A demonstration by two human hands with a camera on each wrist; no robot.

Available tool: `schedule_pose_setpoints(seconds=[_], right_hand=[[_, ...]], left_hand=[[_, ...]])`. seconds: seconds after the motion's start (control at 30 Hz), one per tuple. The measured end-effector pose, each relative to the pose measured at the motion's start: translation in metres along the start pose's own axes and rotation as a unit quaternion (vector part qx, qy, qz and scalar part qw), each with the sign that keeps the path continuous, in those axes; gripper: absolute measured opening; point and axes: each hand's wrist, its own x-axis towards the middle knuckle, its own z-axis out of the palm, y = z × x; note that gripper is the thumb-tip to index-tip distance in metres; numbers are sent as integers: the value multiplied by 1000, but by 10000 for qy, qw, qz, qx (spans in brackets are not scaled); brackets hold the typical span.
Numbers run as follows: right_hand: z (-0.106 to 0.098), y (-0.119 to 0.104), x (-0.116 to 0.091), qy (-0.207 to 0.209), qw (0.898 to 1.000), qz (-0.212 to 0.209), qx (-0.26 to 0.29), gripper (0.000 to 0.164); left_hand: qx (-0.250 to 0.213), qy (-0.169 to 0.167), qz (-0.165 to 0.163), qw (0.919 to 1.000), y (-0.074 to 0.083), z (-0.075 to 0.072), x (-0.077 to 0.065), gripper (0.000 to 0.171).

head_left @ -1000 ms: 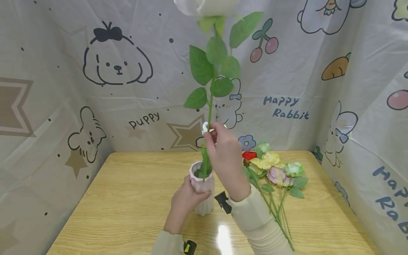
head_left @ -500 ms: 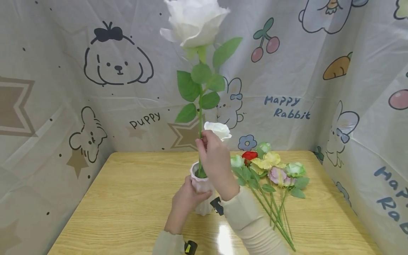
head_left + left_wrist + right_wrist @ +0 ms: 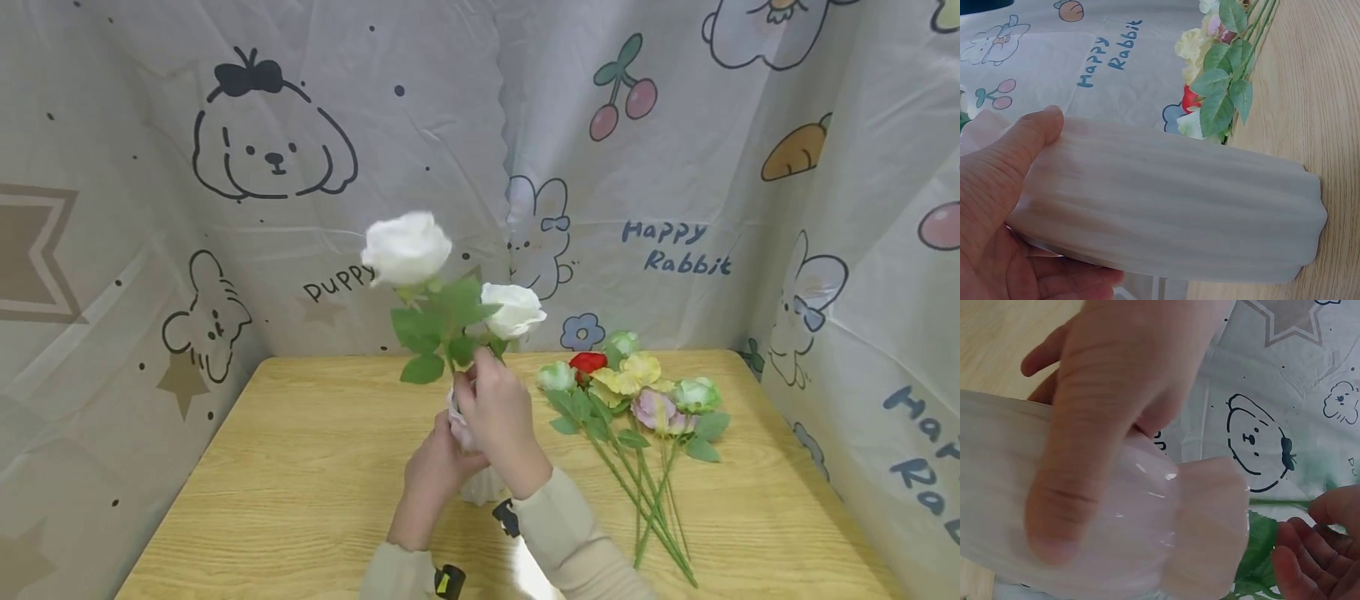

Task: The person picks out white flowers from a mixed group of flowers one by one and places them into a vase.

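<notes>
In the head view my left hand (image 3: 435, 471) grips a pale, fluted vase (image 3: 1166, 200) around its upper part. The left wrist view shows the thumb along one side, fingers beneath. My right hand (image 3: 502, 417) pinches the green stem of a white artificial rose (image 3: 407, 248) just above the vase's mouth; its bloom leans left, and the lower stem goes down into the vase. A second white rose (image 3: 513, 310) stands just behind the right hand, its stem mostly hidden. In the right wrist view, green leaves (image 3: 1257, 550) show beside the vase's rim.
Several artificial flowers lie on the wooden table (image 3: 300, 467) to the right, among them a red bloom (image 3: 587, 365), a yellow one (image 3: 632, 373) and a pinkish one (image 3: 654, 411). Their stems point toward the near edge. A printed curtain (image 3: 405, 133) surrounds the table's back and sides.
My right hand has moved down and slightly left, lowering the tall white rose into the vase. The second white rose now shows more fully. My left hand keeps its grip on the vase.
</notes>
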Motion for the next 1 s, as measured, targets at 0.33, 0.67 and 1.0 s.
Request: schedule_pose_setpoints(seconds=[0.33, 0.67, 1.0], right_hand=[[2, 5, -14, 238, 9995, 100, 163, 21], [-3, 26, -33, 716, 9963, 194, 430, 15], [-10, 63, -66, 451, 9964, 394, -596, 15]], left_hand=[[247, 37, -144, 9996, -2, -3, -1, 91], [-281, 184, -714, 9969, -7, -3, 1, 96], [502, 221, -697, 9961, -8, -7, -19, 103]])
